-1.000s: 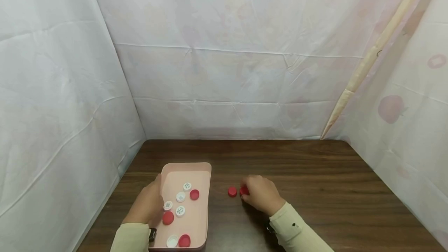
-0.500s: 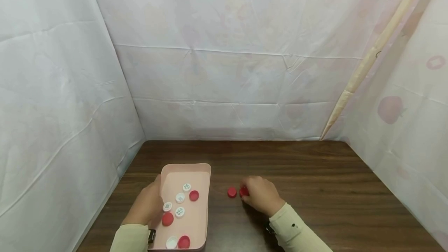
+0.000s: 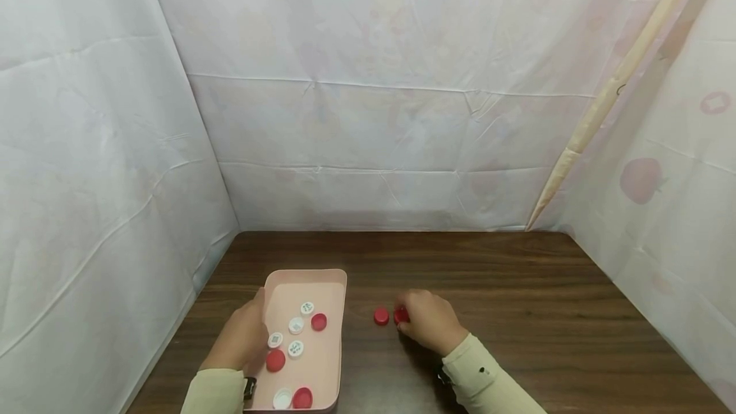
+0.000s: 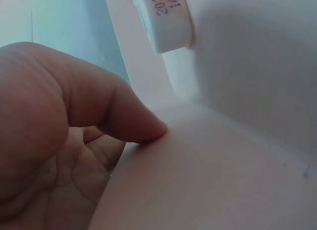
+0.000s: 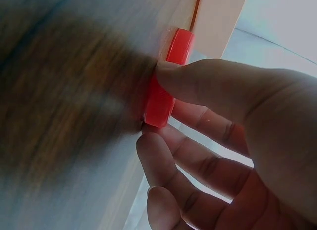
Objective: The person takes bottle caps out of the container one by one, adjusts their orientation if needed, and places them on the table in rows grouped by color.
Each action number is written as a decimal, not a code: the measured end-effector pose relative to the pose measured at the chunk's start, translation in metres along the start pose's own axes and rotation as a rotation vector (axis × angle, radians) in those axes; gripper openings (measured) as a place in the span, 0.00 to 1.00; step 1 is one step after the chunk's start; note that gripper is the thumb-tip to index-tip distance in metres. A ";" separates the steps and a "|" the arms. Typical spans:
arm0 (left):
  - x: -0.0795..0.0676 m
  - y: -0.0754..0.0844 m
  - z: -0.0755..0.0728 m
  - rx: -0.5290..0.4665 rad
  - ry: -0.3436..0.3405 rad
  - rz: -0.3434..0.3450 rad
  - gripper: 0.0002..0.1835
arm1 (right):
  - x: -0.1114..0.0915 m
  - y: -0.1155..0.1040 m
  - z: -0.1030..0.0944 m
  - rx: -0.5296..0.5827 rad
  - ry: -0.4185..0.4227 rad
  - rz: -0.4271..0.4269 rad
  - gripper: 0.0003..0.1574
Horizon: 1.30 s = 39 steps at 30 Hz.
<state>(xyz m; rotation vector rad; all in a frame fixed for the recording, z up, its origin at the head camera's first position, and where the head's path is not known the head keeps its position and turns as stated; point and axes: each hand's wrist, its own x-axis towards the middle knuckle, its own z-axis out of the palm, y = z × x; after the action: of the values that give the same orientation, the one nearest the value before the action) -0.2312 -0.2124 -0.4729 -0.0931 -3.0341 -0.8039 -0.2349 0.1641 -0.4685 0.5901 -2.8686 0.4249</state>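
On the table right of the tray, my right hand [image 3: 430, 321] pinches a red bottle cap [image 3: 401, 315] between thumb and fingers. In the right wrist view this cap [image 5: 158, 103] lies at the tabletop, its side facing the camera. A second red cap [image 3: 381, 316] sits just left of it. My left hand [image 3: 238, 334] grips the left wall of the pink tray [image 3: 343, 337]. Seen from the left wrist, the thumb [image 4: 133, 113] presses the inner side of the wall while the other fingers are behind it.
Inside the tray lie several white caps [image 3: 296, 349] with printed marks and several red caps [image 3: 275, 360]. The dark wood table [image 3: 517, 312] runs back to a white cloth wall [image 3: 368, 145], with cloth at both sides too.
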 end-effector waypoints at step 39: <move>-0.002 0.003 -0.001 -0.038 0.000 -0.016 0.38 | -0.001 0.000 -0.001 0.027 -0.023 0.011 0.12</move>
<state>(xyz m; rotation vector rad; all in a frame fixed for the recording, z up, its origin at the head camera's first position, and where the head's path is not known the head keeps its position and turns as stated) -0.2286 -0.2103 -0.4708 -0.0688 -3.0244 -0.8626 -0.2339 0.1653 -0.4674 0.5883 -2.8930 0.4623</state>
